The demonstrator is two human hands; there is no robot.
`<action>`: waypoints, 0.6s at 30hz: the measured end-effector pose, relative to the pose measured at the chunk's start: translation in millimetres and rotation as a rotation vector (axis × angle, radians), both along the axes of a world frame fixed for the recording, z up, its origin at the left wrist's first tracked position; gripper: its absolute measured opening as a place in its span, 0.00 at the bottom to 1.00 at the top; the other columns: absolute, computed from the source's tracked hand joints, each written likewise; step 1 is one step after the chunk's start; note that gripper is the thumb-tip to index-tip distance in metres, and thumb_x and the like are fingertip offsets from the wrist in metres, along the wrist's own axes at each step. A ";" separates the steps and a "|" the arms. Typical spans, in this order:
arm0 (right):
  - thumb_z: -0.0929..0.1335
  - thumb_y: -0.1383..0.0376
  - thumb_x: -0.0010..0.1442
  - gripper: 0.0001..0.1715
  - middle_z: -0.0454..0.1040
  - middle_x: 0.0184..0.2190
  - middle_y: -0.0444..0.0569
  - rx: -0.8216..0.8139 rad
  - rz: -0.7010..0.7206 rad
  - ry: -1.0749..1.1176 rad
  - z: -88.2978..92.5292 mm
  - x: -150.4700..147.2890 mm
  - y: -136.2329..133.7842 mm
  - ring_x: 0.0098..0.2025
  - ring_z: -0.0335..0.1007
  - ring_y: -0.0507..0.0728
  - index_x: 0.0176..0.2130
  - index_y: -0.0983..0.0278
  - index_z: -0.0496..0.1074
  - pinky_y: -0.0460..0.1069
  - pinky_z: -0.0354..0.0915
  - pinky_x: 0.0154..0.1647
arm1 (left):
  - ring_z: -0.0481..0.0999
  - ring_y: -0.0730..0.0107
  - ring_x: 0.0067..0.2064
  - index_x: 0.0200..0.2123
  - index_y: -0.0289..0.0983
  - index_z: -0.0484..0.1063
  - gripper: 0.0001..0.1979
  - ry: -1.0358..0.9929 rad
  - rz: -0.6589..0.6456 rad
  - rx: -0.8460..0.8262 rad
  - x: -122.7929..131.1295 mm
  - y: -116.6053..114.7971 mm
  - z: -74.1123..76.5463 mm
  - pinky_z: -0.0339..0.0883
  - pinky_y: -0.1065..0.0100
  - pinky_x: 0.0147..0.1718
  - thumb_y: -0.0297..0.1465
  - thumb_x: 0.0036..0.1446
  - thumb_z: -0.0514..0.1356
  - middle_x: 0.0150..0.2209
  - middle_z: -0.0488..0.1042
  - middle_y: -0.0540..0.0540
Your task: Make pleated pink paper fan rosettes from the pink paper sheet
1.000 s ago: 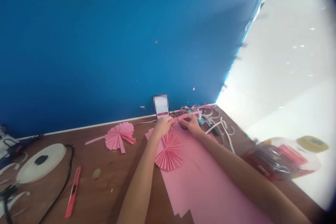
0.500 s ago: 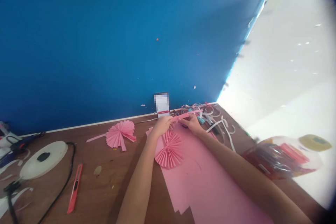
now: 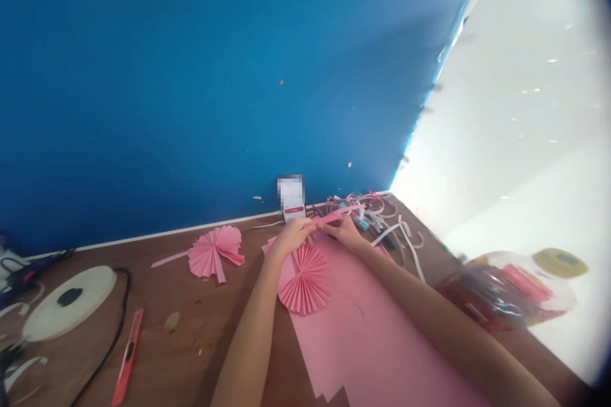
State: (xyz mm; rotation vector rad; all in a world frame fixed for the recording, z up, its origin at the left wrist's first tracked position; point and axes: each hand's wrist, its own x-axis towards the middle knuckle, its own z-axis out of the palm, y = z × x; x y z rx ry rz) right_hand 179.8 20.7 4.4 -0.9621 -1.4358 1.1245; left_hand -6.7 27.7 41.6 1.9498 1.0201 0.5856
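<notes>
L hand (image 3: 292, 236) & R hand (image 3: 348, 233) are both holding a pink paper strip (image 3: 336, 215), fingers pinching narrow, L at its L end, R partway along. Strip's sitting nr the far end of a pink sheet (image 3: 367, 324). Pleated rosette (image 3: 305, 286) is lying on sheet's L side, just below L hand. Phone (image 3: 292, 194) is standing upright behind; red cutter (image 3: 128, 359) is lying on table (image 3: 191, 318), far L.

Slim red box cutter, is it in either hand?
No, the slim red box cutter lies on the brown wooden tabletop.
</notes>
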 end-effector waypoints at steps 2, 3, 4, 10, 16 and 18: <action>0.73 0.52 0.46 0.21 0.67 0.19 0.44 -0.002 -0.008 0.003 -0.1 -0.3 0.2 0.21 0.57 0.48 0.28 0.68 0.74 0.45 0.55 0.21 | 0.75 0.69 0.26 0.32 0.34 0.70 0.17 -0.017 -0.004 -0.003 0.8 0.1 -1.7 0.64 0.71 0.26 0.41 0.59 0.50 0.28 0.76 0.46; 0.73 0.52 0.46 0.21 0.67 0.19 0.44 -0.006 -0.020 0.007 -0.4 -0.5 0.4 0.21 0.57 0.49 0.28 0.68 0.74 0.45 0.55 0.20 | 0.75 0.69 0.26 0.33 0.34 0.70 0.18 -0.029 -0.004 -0.001 1.4 0.0 -2.6 0.64 0.71 0.26 0.42 0.59 0.50 0.28 0.76 0.46; 0.73 0.52 0.47 0.21 0.66 0.18 0.44 -0.010 -0.032 0.011 -0.8 -0.7 0.6 0.21 0.57 0.49 0.29 0.68 0.74 0.45 0.55 0.20 | 0.75 0.69 0.27 0.33 0.34 0.70 0.18 -0.041 0.000 -0.001 2.1 0.1 -3.5 0.64 0.71 0.26 0.42 0.59 0.50 0.28 0.76 0.45; 0.72 0.51 0.48 0.21 0.67 0.18 0.44 0.007 -0.059 -0.008 -1.8 -0.9 0.8 0.22 0.60 0.51 0.29 0.67 0.72 0.46 0.58 0.21 | 0.76 0.68 0.27 0.32 0.34 0.69 0.19 -0.070 0.028 -0.053 2.3 2.3 -6.9 0.65 0.70 0.25 0.44 0.59 0.50 0.29 0.76 0.45; 0.73 0.52 0.47 0.19 0.73 0.23 0.49 0.072 -0.076 -0.121 1.9 1.9 -1.1 0.28 0.66 0.55 0.28 0.66 0.73 0.48 0.63 0.28 | 0.75 0.69 0.27 0.31 0.35 0.67 0.14 -0.018 0.030 -0.039 1.8 1.1 -6.3 0.65 0.70 0.27 0.39 0.59 0.49 0.28 0.76 0.47; 0.73 0.52 0.47 0.19 0.72 0.22 0.47 0.066 -0.079 -0.135 3.1 2.3 -2.0 0.25 0.65 0.54 0.27 0.66 0.73 0.48 0.62 0.26 | 0.75 0.70 0.28 0.31 0.35 0.67 0.12 -0.009 0.032 -0.014 2.7 -0.8 -4.5 0.66 0.70 0.28 0.36 0.58 0.50 0.29 0.76 0.47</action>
